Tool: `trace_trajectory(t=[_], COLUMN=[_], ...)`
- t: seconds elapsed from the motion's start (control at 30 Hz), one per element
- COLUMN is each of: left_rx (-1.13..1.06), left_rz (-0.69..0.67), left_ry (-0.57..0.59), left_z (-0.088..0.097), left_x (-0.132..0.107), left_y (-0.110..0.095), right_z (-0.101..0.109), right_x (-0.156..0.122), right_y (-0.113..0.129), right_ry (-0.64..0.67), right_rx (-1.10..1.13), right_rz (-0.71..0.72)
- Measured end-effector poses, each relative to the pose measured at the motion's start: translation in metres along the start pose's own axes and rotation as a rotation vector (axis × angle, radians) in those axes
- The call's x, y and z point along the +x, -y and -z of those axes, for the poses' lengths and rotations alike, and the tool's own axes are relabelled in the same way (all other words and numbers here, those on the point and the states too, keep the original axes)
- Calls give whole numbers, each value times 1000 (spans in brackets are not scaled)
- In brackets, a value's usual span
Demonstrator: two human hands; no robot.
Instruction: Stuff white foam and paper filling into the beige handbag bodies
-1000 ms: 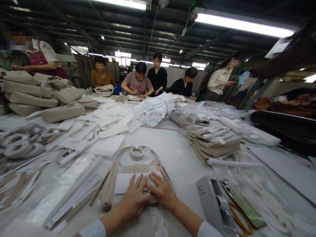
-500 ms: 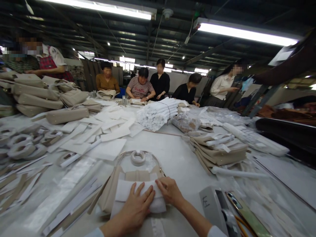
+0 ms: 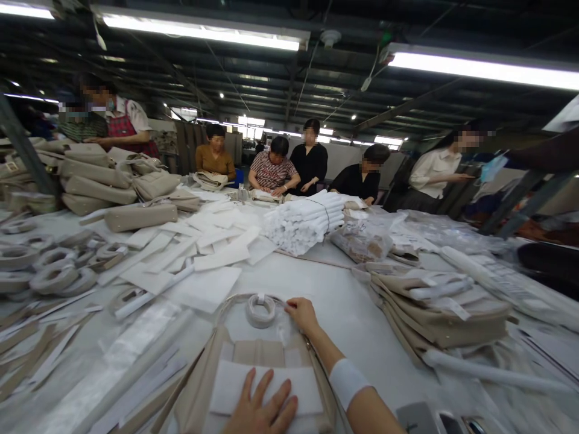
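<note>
Bag: a beige bag [image 3: 260,354] lies on the table [image 3: 325,289], at the near middle, with its lower end cut off by the bottom edge of the view.
Sheet: a white sheet [image 3: 226,386] lies flat on the bag, over its near part.
Left hand: the left hand [image 3: 265,404] rests on the sheet with its palm down; the fingers are spread and grip nothing.
Right hand: the right hand [image 3: 304,314] is at the right side of the handle [image 3: 225,306]; thumb and forefinger are pressed together, pinching it. A pale cuff [image 3: 348,381] is around this forearm.
Coil: a wrapped coil [image 3: 251,312] lies inside the arc of the handle.
Left side: coils [image 3: 54,277] lie in a group, with strips [image 3: 40,355] nearer; a pile of bags [image 3: 99,181] is farther.
Far middle: loose sheets [image 3: 221,253] overlap one another, and to the right of them is a tied bundle of white rods [image 3: 303,223].
Right side: a stack of bags [image 3: 447,319] lies well apart from the right hand; at the near edge a grey dispenser [image 3: 423,416] shows only in part.
Far side: several co-workers stand or sit, one of them in a striped shirt [image 3: 274,172].
</note>
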State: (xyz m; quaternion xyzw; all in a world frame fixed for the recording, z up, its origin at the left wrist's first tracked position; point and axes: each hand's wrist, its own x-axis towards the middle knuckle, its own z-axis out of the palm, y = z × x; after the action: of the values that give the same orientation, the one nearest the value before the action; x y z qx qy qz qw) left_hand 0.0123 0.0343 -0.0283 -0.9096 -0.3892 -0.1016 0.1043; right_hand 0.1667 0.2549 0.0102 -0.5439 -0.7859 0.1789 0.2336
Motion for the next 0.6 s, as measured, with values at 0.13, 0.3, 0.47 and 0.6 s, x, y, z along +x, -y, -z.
trace_trajectory(t=[0.13,0.3,0.47,0.6], left_rx=[3,-170,-343,-398], left_rz=[-10,54,103,136], left_ry=[-52,127,277,274], left_z=[-6,16,47,58], left_x=[-2,2,6,2], left_y=[0,-1,1,0], right_z=[0,6,16,29], right_x=[2,5,3,0], right_y=[1,3,10,19], right_ry=[-49,-36,-30,-70], right_rx=[68,142,251,343], right_rz=[0,-42,-76,-95])
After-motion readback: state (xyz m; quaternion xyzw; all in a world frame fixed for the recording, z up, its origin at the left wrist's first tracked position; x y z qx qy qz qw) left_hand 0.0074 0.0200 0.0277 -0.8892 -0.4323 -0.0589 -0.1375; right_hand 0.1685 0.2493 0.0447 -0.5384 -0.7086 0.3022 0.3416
